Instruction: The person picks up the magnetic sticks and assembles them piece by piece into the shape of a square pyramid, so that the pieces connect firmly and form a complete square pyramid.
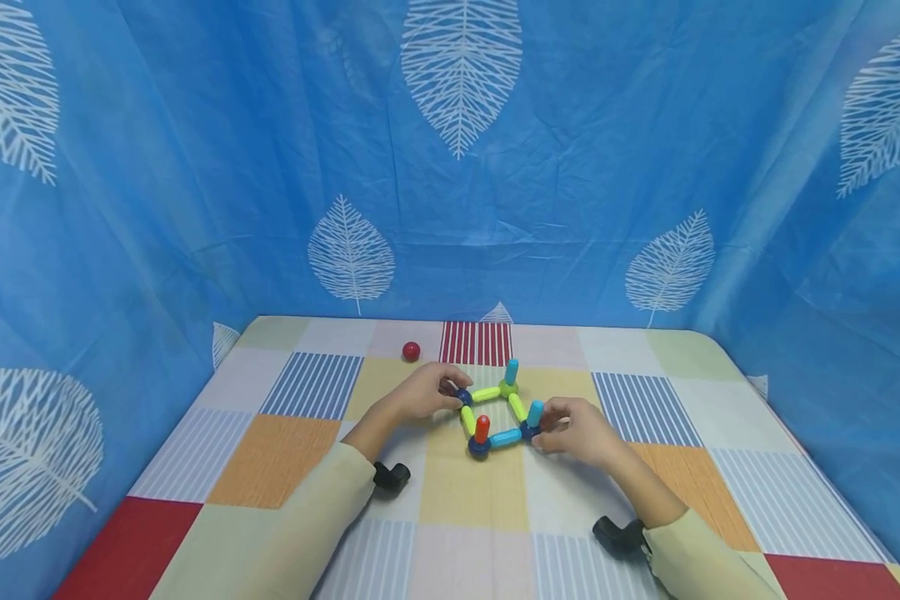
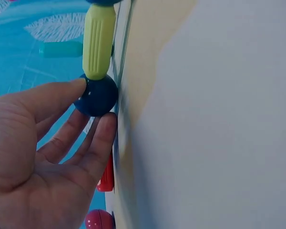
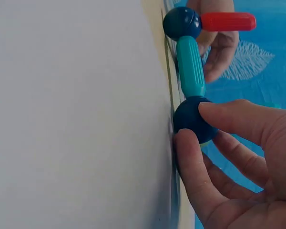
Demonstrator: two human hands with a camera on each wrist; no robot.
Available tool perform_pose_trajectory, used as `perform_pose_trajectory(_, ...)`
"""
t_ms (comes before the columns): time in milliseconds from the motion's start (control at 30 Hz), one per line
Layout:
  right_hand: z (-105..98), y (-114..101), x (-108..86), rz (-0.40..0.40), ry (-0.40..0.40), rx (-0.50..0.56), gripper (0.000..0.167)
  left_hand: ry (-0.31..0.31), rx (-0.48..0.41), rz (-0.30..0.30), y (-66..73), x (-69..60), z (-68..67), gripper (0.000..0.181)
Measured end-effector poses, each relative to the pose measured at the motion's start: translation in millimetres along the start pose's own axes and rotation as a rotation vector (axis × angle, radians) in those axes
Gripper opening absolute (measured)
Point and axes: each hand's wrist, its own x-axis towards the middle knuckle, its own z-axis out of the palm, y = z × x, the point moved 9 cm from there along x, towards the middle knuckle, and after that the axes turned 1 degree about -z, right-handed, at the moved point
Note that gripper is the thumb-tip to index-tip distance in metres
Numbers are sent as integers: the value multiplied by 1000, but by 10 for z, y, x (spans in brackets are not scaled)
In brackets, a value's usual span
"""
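A four-sided frame of balls and rods lies on the table. My left hand (image 1: 425,392) pinches its left dark blue ball (image 2: 97,97) between thumb and fingers; a lime rod (image 2: 98,43) joins that ball. My right hand (image 1: 579,431) holds the right dark blue ball (image 3: 195,119), which carries an upright light blue rod (image 1: 536,413). Another light blue rod (image 3: 190,64) runs to the front dark blue ball (image 1: 479,448), topped by an upright red rod (image 1: 482,428). The far corner is a lime ball (image 1: 507,388) with an upright light blue rod (image 1: 512,371).
A loose red ball (image 1: 411,352) lies beyond my left hand. Another red rod (image 2: 106,176) shows partly behind the left fingers. A patchwork cloth (image 1: 472,500) covers the table, and a blue leaf-print curtain (image 1: 540,192) surrounds its back and sides.
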Motion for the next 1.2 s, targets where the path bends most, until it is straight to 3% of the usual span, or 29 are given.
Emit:
perform_pose_trajectory(167, -29, 31, 69, 1, 17, 27, 27, -8, 5, 16, -9, -65, -13, 29)
perform_pose_trajectory(367, -34, 24, 107, -21, 12, 44, 27, -24, 5, -20, -33, -132, 7, 25)
perform_pose_trajectory(767, -52, 58, 168, -60, 7, 32, 27, -49, -24, -38, -43, -161, 31, 24)
perform_pose_trajectory(1200, -53, 68, 146, -10, -1, 66, 32, -53, -41, -40, -62, -160, 38, 23)
